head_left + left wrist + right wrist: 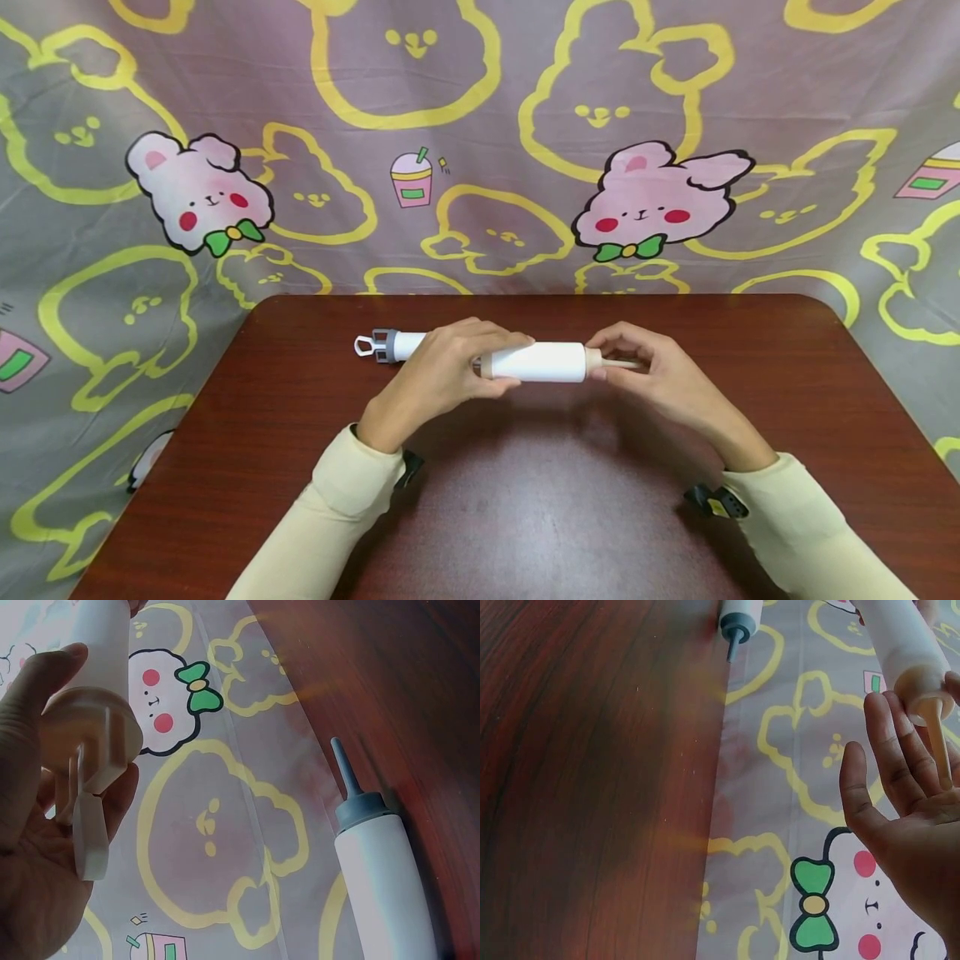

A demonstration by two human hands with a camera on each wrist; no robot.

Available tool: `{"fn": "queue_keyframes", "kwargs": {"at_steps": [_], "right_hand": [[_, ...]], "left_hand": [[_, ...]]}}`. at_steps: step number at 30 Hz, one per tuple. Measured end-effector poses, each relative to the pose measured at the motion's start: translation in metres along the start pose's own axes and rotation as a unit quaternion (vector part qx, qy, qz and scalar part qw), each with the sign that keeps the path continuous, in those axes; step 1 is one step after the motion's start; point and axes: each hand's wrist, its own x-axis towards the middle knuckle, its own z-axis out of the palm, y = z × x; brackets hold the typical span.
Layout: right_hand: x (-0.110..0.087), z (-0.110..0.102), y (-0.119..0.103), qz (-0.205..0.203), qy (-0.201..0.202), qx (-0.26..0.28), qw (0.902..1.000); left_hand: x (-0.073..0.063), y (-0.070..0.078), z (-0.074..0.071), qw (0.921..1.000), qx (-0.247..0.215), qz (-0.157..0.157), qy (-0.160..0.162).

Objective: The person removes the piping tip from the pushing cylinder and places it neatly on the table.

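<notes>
1. Because both ends are being held, the white bottle (546, 362) is hanging above the table (525, 525).
2. The left hand (455, 360) is gripping its hooked end (94, 727), probably for steadiness.
3. The right hand (671, 375) is pinching its collar (593, 360), likely for control.
4. Another bottle (411, 344) is lying behind.

Smooth plastic w/ slight sheen is seen on white btl (538, 362), beige nozzle (934, 735) & grey-tipped btl (386, 892). Wood-grain tbl (540, 517) is seen glossy. Creased cloth is seen in backdrop (480, 162), matt cloth in sleeves (348, 492).
</notes>
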Motion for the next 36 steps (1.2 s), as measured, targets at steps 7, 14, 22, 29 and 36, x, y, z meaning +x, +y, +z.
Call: {"fn": "queue_keyframes", "kwargs": {"at_steps": [7,14,22,29,36], "right_hand": [[0.0002,0.0000,-0.0003,-0.003,0.002,0.003,1.0000],[-0.0004,0.0003,0.0006,-0.013,0.000,0.003,0.9999],[-0.0012,0.0001,0.0015,-0.025,0.003,0.005,0.9997],[-0.0017,-0.0004,0.0014,-0.027,0.007,0.001,0.9996],[-0.0027,-0.0011,0.0008,-0.023,0.010,-0.006,0.9997]], "left_hand": [[0.0000,0.0002,-0.0002,1.0000,-0.001,0.000,0.004],[-0.0012,-0.0010,-0.0002,1.0000,-0.003,-0.001,0.004],[-0.0033,-0.0011,-0.0004,0.9999,-0.004,-0.014,0.001],[-0.0053,-0.0004,-0.0029,0.9997,-0.007,-0.024,0.000],[-0.0081,-0.0023,-0.0037,0.9997,-0.003,-0.024,0.002]]}}
